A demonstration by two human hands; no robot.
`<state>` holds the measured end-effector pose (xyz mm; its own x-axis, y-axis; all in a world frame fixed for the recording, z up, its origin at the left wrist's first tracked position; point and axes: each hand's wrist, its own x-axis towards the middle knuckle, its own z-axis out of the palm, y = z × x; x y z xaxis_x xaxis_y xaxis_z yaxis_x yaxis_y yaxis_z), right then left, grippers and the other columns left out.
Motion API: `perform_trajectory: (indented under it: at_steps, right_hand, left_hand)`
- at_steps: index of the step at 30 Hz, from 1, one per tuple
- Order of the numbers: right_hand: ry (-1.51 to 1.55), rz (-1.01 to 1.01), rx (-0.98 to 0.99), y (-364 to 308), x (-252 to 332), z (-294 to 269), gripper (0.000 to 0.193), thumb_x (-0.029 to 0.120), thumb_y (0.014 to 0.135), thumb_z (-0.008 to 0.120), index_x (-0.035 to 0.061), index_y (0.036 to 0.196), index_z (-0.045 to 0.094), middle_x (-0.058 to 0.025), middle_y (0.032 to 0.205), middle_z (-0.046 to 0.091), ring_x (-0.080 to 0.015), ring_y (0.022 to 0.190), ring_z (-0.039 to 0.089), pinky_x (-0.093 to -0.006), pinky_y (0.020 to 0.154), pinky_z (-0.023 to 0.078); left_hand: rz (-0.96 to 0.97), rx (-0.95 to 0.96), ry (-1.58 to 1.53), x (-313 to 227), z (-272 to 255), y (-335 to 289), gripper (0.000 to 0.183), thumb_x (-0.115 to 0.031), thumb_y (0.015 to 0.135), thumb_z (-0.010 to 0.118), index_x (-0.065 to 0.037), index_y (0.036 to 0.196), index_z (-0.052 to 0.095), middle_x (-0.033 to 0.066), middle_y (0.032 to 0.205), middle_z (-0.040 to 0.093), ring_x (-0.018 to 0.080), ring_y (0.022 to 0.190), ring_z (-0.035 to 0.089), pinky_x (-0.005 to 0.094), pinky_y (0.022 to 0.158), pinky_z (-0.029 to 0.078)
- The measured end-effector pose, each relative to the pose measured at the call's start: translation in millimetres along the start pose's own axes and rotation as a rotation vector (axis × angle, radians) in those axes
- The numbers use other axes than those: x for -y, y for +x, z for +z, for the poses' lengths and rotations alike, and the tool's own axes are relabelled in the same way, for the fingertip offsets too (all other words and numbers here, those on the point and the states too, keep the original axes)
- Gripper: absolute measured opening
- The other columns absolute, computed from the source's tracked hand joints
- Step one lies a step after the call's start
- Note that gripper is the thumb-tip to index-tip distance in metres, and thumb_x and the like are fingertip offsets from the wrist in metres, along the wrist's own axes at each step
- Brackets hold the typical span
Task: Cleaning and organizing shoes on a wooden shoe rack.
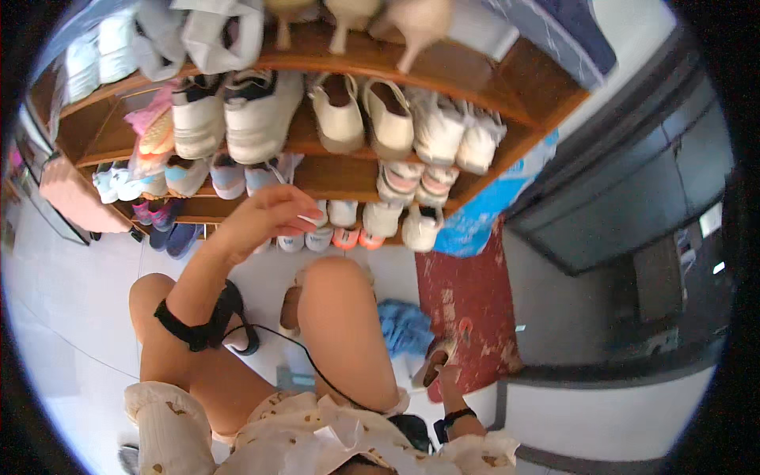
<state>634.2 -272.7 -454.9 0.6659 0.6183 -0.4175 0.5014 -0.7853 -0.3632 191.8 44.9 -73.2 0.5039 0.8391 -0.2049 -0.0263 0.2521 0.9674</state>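
My left hand (275, 215) is raised in front of the lower shelves of a wooden shoe rack (546, 83). Its fingers are loosely bent and apart, and I see nothing held in them. Low on my right, my right hand (450, 377) grips a beige shoe (434, 366) with a brown inside, at the edge of a red mat (467, 293). The fingers are partly hidden there. A similar beige shoe (290, 310) shows beside my bent knee. White sneakers (321, 237) stand low on the rack beyond my left hand.
Several pairs of shoes fill the rack, with high heels (412, 28) on top. A blue bag (467, 222) leans at the rack's right side. Crumpled blue cloth (404, 326) lies by the mat. Dark blue slippers (180, 240) sit at the lower left. A black cable (313, 360) crosses my lap.
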Motion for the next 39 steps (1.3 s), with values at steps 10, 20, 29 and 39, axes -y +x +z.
perform_trajectory:
  at_steps: [10,20,29,39]
  right_hand:
    - [0.833,-1.221,-0.294,-99,480,-257,0.055,0.004,0.072,0.063,0.0025,0.118,0.032,-0.0121,0.116,0.041,-0.0217,0.099,0.049,-0.0293,0.077,0.043]
    - [0.886,-1.089,0.038,-126,642,-324,0.052,0.018,0.071,0.066,0.0028,0.11,0.035,-0.0138,0.098,0.052,-0.0236,0.075,0.058,-0.0339,0.063,0.049]
    - [1.466,-1.022,0.171,-105,658,-329,0.035,0.003,0.074,0.056,0.0025,0.104,0.039,-0.0166,0.1,0.048,-0.0308,0.083,0.053,-0.043,0.062,0.051]
    - [1.903,-0.956,0.286,-113,579,-310,0.041,0.012,0.076,0.048,-0.0064,0.111,0.035,-0.0211,0.111,0.042,-0.0377,0.095,0.046,-0.0444,0.077,0.045]
  left_hand:
    - [0.073,0.067,-0.018,-4,5,2,0.023,-0.027,0.083,0.053,-0.007,0.093,0.055,0.0043,0.095,0.059,0.0114,0.082,0.056,0.0231,0.074,0.044]
    - [0.131,0.063,0.037,-10,9,8,0.022,-0.026,0.083,0.052,-0.006,0.093,0.055,0.0024,0.092,0.059,0.0092,0.079,0.055,0.022,0.071,0.043]
    - [0.175,0.068,0.08,-12,6,-2,0.019,-0.021,0.083,0.053,-0.005,0.092,0.055,0.0022,0.088,0.059,0.0093,0.077,0.055,0.0228,0.07,0.043]
    - [0.35,0.128,0.194,0,2,7,0.019,-0.02,0.082,0.053,-0.005,0.092,0.055,0.0006,0.086,0.058,0.0085,0.079,0.053,0.0235,0.07,0.043]
